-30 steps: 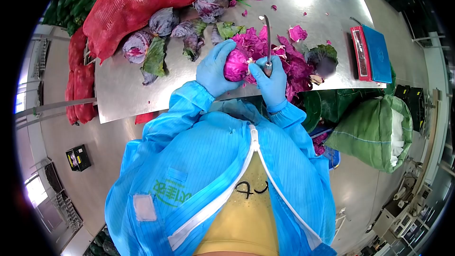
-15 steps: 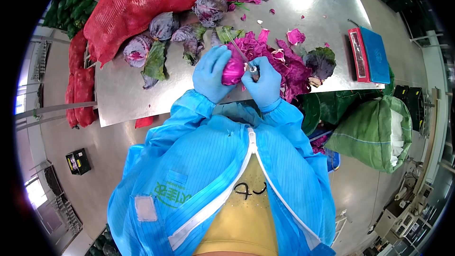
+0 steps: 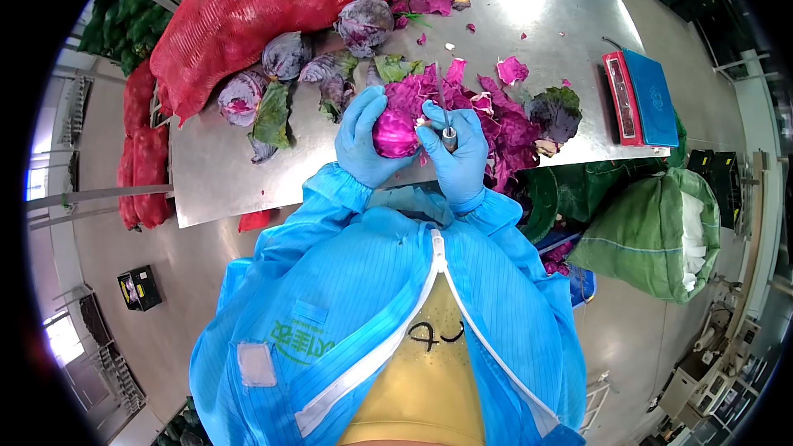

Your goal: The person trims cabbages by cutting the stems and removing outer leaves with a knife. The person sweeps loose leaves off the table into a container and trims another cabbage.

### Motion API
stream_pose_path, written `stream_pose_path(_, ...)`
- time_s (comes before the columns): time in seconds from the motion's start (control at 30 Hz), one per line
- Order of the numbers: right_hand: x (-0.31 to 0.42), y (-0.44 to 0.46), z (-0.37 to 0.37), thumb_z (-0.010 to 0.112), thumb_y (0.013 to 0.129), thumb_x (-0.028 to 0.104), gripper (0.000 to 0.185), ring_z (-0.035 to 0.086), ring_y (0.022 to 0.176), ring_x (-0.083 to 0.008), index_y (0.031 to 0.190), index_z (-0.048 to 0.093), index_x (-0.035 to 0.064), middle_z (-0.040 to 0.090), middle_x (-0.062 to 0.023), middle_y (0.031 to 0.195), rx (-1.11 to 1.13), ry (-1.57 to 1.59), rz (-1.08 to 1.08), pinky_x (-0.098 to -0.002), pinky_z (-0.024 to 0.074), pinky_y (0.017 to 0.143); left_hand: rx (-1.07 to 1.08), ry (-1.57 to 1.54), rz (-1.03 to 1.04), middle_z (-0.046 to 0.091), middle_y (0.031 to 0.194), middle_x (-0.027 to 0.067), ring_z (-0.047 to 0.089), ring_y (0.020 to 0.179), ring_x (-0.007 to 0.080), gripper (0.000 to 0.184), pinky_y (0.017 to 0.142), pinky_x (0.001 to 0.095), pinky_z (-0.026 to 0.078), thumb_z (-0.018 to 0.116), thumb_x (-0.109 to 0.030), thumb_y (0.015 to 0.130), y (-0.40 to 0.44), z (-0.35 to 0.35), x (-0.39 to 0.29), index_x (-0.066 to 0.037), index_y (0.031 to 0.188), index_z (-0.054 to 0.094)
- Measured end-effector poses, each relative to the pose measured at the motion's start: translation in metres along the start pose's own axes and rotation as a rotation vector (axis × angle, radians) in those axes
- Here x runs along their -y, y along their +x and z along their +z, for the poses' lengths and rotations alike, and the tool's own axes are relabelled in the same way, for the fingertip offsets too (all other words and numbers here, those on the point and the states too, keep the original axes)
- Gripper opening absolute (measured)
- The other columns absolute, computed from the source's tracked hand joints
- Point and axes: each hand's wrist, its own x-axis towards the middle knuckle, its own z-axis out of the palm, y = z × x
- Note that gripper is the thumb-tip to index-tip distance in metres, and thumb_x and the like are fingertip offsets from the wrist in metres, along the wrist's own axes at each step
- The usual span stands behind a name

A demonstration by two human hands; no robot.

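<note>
A peeled red cabbage (image 3: 396, 133), bright purple, sits in the curled fingers of my blue-gloved left hand (image 3: 362, 142), above the table's near edge. My right hand (image 3: 459, 158), gloved too, is closed around the handle of a knife (image 3: 448, 137), its thin blade pointing away from me. The right thumb and forefinger reach the cabbage's right side, by a pale spot. Stripped purple leaves (image 3: 508, 134) lie in a heap just beyond and to the right of my hands. A dark outer leaf (image 3: 555, 113) rests at the heap's right end.
Unpeeled cabbages (image 3: 364, 23) and a large red mesh sack (image 3: 248, 21) occupy the left of the steel table (image 3: 223, 173). A blue-and-red box (image 3: 647, 97) stands at the right edge. Below it are a green sack (image 3: 652, 235) and a blue crate (image 3: 582, 285).
The knife blade has swung from leaning left across the cabbage to pointing almost straight away. My right hand has turned and lowered slightly; the left fingers have shifted to the cabbage's left side.
</note>
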Motion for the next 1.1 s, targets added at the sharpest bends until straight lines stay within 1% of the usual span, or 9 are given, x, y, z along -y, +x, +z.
stream_pose_path(0.27, 0.003, 0.006, -0.006, 0.073, 0.075, 0.016, 0.021, 0.055, 0.075, -0.0165, 0.085, 0.06, 0.0011, 0.054, -0.0075, 0.084, 0.021, 0.045, 0.007, -0.0289, 0.0447, 0.068, -0.021, 0.021, 0.057, 0.048, 0.123, 0.0156, 0.05, 0.113, 0.0348, 0.09, 0.093, 0.0413, 0.045, 0.085, -0.024, 0.049, -0.002, 0.001, 0.004, -0.011, 0.126, 0.041)
stream_pose_path(0.37, 0.004, 0.011, -0.019, 0.073, 0.075, 0.013, 0.02, 0.056, 0.077, -0.0169, 0.081, 0.058, 0.0012, 0.057, -0.0081, 0.085, 0.245, 0.532, 0.379, -0.0297, 0.0454, 0.068, -0.025, 0.005, 0.122, 0.048, 0.123, 0.0155, 0.049, 0.114, 0.0349, 0.089, 0.093, 0.0415, 0.045, 0.086, -0.025, 0.049, -0.006, 0.002, 0.007, -0.01, 0.125, 0.042)
stream_pose_path(0.47, 0.014, 0.004, -0.023, 0.071, 0.074, 0.015, 0.02, 0.056, 0.075, -0.017, 0.078, 0.056, 0.0022, 0.058, -0.0062, 0.077, 0.332, 0.397, 0.186, -0.0304, 0.0451, 0.068, 0.028, -0.002, 0.021, 0.047, 0.124, 0.016, 0.048, 0.115, 0.0353, 0.09, 0.094, 0.0415, 0.044, 0.086, -0.026, 0.05, -0.007, -0.001, -0.001, -0.01, 0.125, 0.041)
stream_pose_path(0.5, 0.01, -0.001, -0.028, 0.065, 0.082, 0.009, 0.018, 0.054, 0.073, -0.0121, 0.095, 0.055, 0.0022, 0.058, -0.0043, 0.081, 0.447, 0.065, -0.112, -0.0269, 0.0443, 0.069, 0.068, 0.003, -0.111, 0.047, 0.124, 0.0163, 0.048, 0.115, 0.0355, 0.091, 0.095, 0.0413, 0.043, 0.087, -0.027, 0.05, -0.006, -0.002, -0.006, -0.009, 0.126, 0.04)
stream_pose_path(0.6, -0.002, -0.017, -0.021, 0.065, 0.082, 0.011, 0.022, 0.054, 0.073, -0.0111, 0.098, 0.056, -0.0001, 0.059, -0.0045, 0.085, 0.348, 0.004, -0.026, -0.0256, 0.044, 0.069, 0.054, -0.039, -0.349, 0.043, 0.123, 0.0154, 0.048, 0.112, 0.0334, 0.097, 0.095, 0.0391, 0.042, 0.087, -0.028, 0.049, -0.004, 0.002, 0.007, -0.008, 0.128, 0.035)
stream_pose_path(0.67, -0.01, -0.022, -0.015, 0.066, 0.081, 0.014, 0.028, 0.055, 0.075, -0.011, 0.103, 0.056, -0.0017, 0.06, -0.0054, 0.086, 0.066, 0.258, 0.305, -0.0253, 0.0449, 0.068, 0.065, -0.11, -0.413, 0.041, 0.12, 0.0146, 0.047, 0.111, 0.0306, 0.098, 0.096, 0.0381, 0.041, 0.086, -0.031, 0.049, -0.012, 0.003, 0.018, -0.006, 0.128, 0.035)
stream_pose_path(0.77, 0.008, -0.009, -0.011, 0.069, 0.079, 0.021, 0.035, 0.06, 0.081, -0.0151, 0.104, 0.057, 0.0, 0.062, -0.0104, 0.085, 0.07, 0.176, 0.199, -0.0294, 0.048, 0.076, 0.115, -0.033, -0.377, 0.042, 0.121, 0.0145, 0.047, 0.111, 0.0308, 0.098, 0.096, 0.0387, 0.041, 0.086, -0.031, 0.048, -0.008, -0.001, 0.009, -0.007, 0.128, 0.035)
stream_pose_path(0.9, 0.005, 0.006, -0.004, 0.076, 0.072, 0.034, 0.044, 0.057, 0.063, -0.0183, 0.092, 0.053, 0.0016, 0.056, -0.0086, 0.072, 0.141, -0.111, 0.157, -0.0323, 0.0476, 0.059, 0.096, -0.061, -0.327, 0.043, 0.123, 0.0139, 0.046, 0.114, 0.0314, 0.098, 0.097, 0.0391, 0.041, 0.086, -0.03, 0.048, -0.006, 0.005, 0.004, -0.008, 0.129, 0.035)
stream_pose_path(1.1, -0.002, 0.012, -0.003, 0.07, 0.075, 0.02, 0.028, 0.055, 0.063, -0.0137, 0.088, 0.052, 0.0031, 0.056, -0.0079, 0.071, 0.219, -0.167, 0.204, -0.0306, 0.0461, 0.058, 0.125, 0.079, -0.177, 0.044, 0.127, 0.0126, 0.044, 0.119, 0.0318, 0.097, 0.099, 0.0391, 0.04, 0.086, -0.028, 0.049, 0.0, -0.001, 0.001, -0.009, 0.129, 0.035)
